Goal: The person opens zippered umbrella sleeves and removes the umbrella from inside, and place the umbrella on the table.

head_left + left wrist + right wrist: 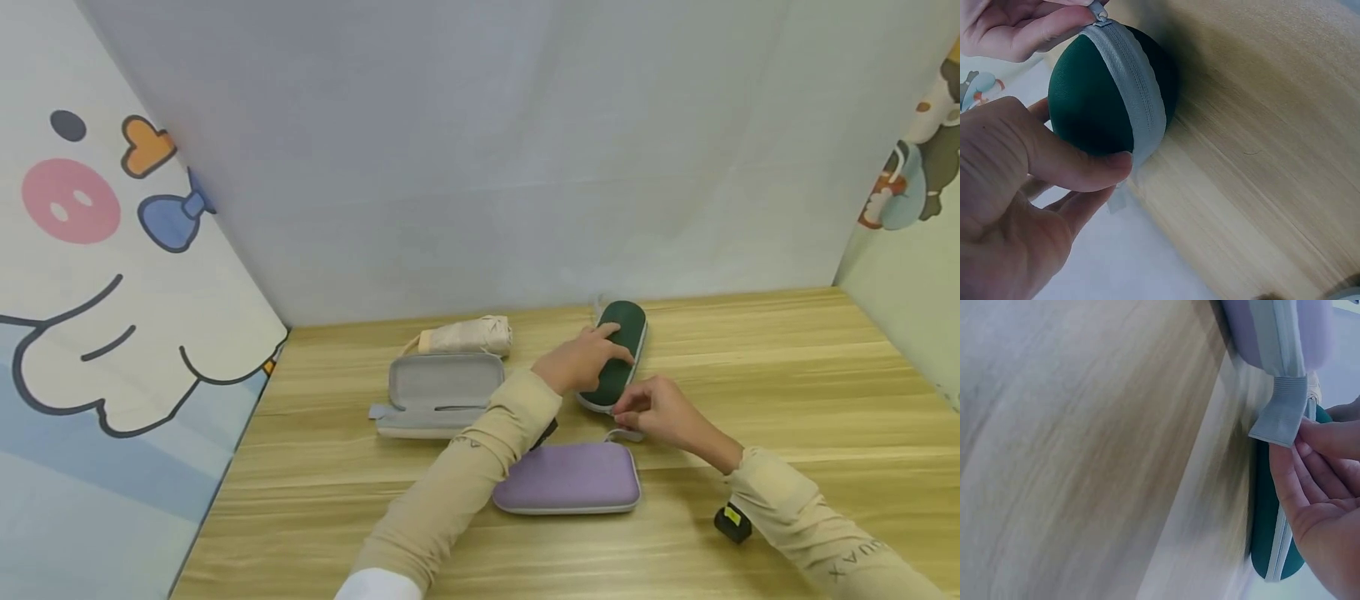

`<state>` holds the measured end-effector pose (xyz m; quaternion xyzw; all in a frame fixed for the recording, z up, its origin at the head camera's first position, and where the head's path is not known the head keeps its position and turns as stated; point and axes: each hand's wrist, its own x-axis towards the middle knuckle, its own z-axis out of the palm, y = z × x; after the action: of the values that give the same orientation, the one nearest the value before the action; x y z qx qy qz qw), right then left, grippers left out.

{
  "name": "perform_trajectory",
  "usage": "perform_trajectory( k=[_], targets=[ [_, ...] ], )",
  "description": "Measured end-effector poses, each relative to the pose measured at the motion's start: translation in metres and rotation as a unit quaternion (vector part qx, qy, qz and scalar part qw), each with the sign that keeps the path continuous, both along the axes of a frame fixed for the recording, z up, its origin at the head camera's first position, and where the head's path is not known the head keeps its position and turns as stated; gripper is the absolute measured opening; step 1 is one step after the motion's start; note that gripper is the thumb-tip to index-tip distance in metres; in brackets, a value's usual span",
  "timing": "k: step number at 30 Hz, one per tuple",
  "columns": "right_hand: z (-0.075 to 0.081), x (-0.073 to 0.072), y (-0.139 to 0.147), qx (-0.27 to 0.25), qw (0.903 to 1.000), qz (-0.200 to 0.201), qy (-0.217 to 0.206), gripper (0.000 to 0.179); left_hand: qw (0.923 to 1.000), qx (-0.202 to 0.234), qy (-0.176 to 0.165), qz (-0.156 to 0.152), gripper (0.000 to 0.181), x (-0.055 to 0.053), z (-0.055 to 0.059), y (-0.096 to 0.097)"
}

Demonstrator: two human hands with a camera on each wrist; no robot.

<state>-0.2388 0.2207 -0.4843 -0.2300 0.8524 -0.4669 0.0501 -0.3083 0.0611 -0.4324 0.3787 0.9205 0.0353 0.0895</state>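
A dark green zippered case (613, 385) with a pale grey zipper band lies on the table. My left hand (581, 360) holds it across the top; in the left wrist view its thumb (1094, 170) presses by the band. At the case's near end my right hand (666, 414) pinches the zipper pull (1099, 10) between thumb and fingers. Just nearer lies a closed purple case (573, 479), whose grey strap tab (1282, 412) sits close to the right fingers in the right wrist view. The case looks zipped near the pull; its far end is partly covered by the left hand.
Left of the hands stands an open grey case (446, 381) with its lid raised. Behind it lies a beige folded umbrella-like bundle (468, 337) with a strap. A small black block with a yellow label (732, 522) is beside the right wrist. A pale wall (525, 167) backs the table.
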Motion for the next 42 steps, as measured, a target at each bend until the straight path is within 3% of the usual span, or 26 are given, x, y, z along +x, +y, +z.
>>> perform_trajectory(
  k=[13,27,33,42],
  targets=[
    [-0.002,0.004,0.013,-0.007,0.9998,-0.017,-0.006,0.004,0.9977,-0.019,0.024,0.061,0.058,0.005,0.006,0.000],
    [0.000,0.002,0.030,0.008,0.9993,-0.036,-0.009,0.004,0.9999,0.008,-0.008,0.008,0.062,-0.006,0.001,-0.004],
    [0.001,0.002,0.036,0.010,0.9987,-0.048,-0.016,0.003,0.9999,0.009,0.007,-0.012,0.063,-0.008,0.001,-0.005],
    [0.002,0.001,0.045,0.000,0.9971,-0.070,-0.031,0.004,0.9994,0.031,-0.001,0.017,0.066,-0.004,-0.001,-0.006]
  ],
)
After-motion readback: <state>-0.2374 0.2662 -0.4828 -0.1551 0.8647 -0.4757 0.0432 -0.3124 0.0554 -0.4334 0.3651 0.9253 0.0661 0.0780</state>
